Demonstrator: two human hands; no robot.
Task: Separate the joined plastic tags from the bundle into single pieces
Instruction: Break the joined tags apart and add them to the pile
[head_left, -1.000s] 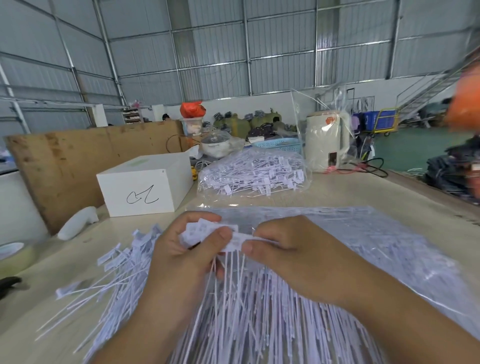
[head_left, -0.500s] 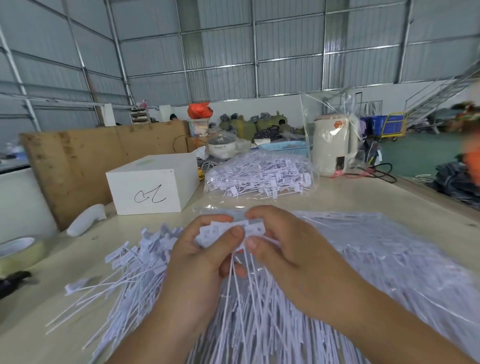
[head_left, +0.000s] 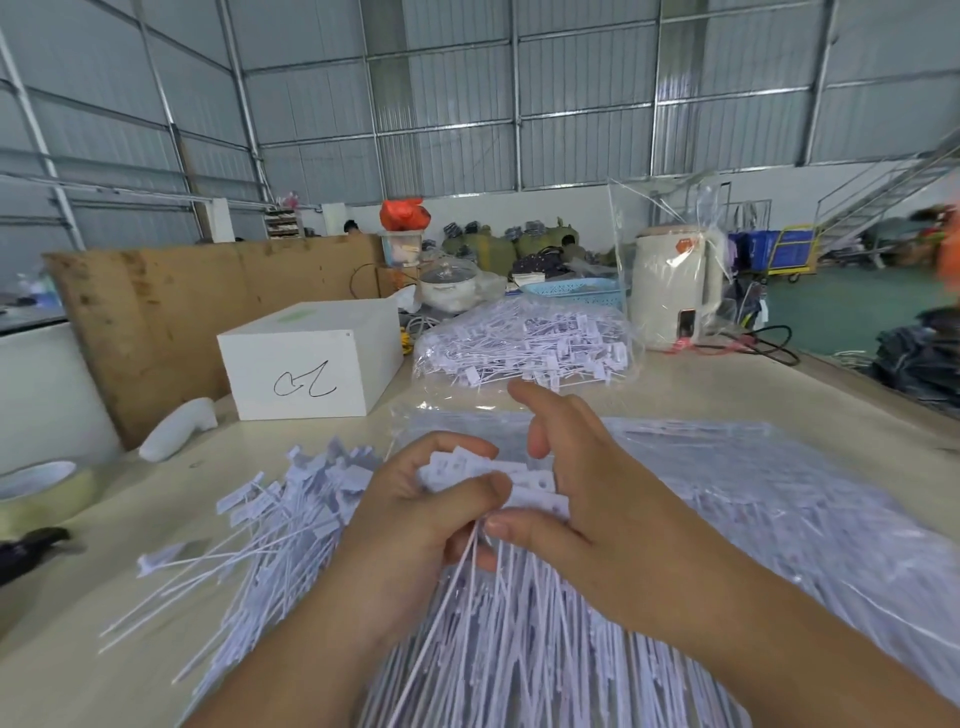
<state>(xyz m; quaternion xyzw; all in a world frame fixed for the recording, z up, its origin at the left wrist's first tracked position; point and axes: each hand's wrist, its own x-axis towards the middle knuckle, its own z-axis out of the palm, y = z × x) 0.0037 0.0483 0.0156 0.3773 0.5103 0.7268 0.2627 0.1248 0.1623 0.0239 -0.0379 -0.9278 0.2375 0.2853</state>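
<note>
The left hand (head_left: 415, 514) is curling its fingers and thumb around the flat heads of a bundle of joined plastic tags (head_left: 488, 480), the thumb lying across the front of the heads. The right hand (head_left: 597, 499) is pinching the same heads from the right with its thumb underneath, while its index finger is sticking out straight and its middle finger is bending down over the top. The bundle's thin stems are fanning down between the two wrists toward the camera.

Below and to the right, a wide clear bag of tags (head_left: 779, 499) is lying flat on the table (head_left: 727, 384), filling most of the room on that side. To the left, a loose pile of single tags (head_left: 291, 514) is spreading out, with bare tabletop beyond it running to the left edge.

Farther back, a second filled bag of tags (head_left: 524, 345) is sitting just beyond the right index finger. A white box (head_left: 311, 366) is standing left of it, a white kettle (head_left: 675, 291) behind to the right, and a tape roll (head_left: 41, 493) near the left edge.
</note>
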